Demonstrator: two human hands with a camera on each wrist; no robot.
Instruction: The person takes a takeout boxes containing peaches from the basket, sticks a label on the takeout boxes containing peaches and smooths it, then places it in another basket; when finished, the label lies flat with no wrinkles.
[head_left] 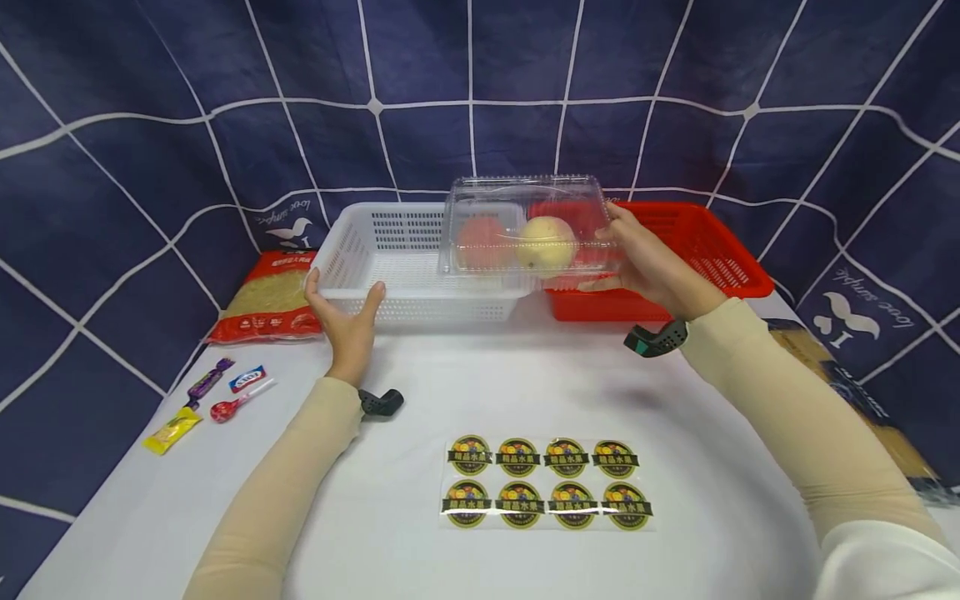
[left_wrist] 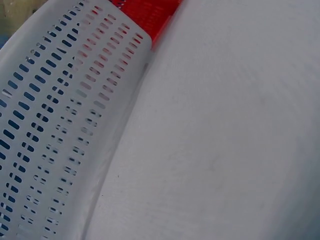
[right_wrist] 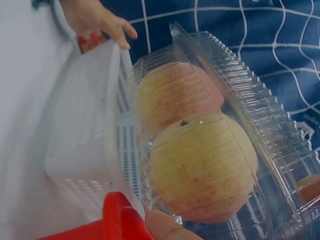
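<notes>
The right hand holds a clear plastic box by its right end, fingers and thumb curled around the edge, and carries it in the air above the gap where a white basket meets a red basket. The box is shut, and two apples sit side by side in it — a redder one on the left and a yellower one on the right; the right wrist view shows both pressed close against the ribbed lid. The left hand rests against the near left corner of the white basket, thumb and fingers spread along the rim and wall, steadying rather than gripping it. Both baskets stand on the white desk against the blue cloth backdrop, and from the head view the white one looks to have nothing in it. As a judgement, the fruit is already packed and the lid closed, but the box has not yet been set down in either basket. A sheet of eight round stickers lies near the front of the desk, all eight in place, and no sticker shows on the box — so labelling seems still to be done. A red bag of noodles and a few wrapped sweets lie off to the left, untouched.
</notes>
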